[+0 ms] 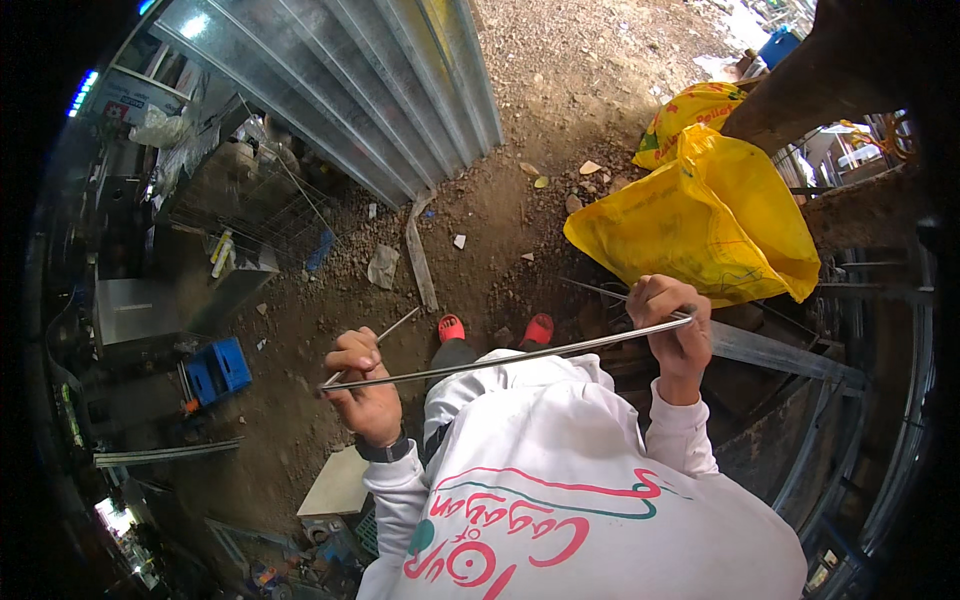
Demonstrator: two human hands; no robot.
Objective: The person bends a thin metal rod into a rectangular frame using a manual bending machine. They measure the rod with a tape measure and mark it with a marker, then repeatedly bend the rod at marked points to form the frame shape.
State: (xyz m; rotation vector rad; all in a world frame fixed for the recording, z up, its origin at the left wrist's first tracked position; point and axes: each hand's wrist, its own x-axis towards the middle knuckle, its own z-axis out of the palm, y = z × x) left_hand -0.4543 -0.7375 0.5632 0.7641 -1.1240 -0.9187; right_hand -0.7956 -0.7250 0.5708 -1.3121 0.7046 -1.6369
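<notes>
Head view. A thin, grey, smooth metal rod, apparently 1 piece bent into a U with 2 short legs, is held across the front of the person's white long-sleeved shirt, above the bare ground and clear of it. From where I stand, the long middle span faces the wearer, and both legs angle inward and away, their free ends in the air.

Handling (judged): the rod looks light for its length, stiff and hard to break; its slick, narrow surface could let it roll in the fingers. The 2 bends offer the surest hold, since a grip there checks any turning; the free tips look narrow enough to poke.

Left hand: fingers curled nearly closed about the rod at the left bend, with the short leg emerging past the knuckles. Right hand: likewise curled at the right bend, the fingers bunched over the metal; the exact thumb contact cannot be told.

Surroundings: a yellow plastic sack lies just beyond the right hand; 2 red clogs show beyond the middle span.
</notes>
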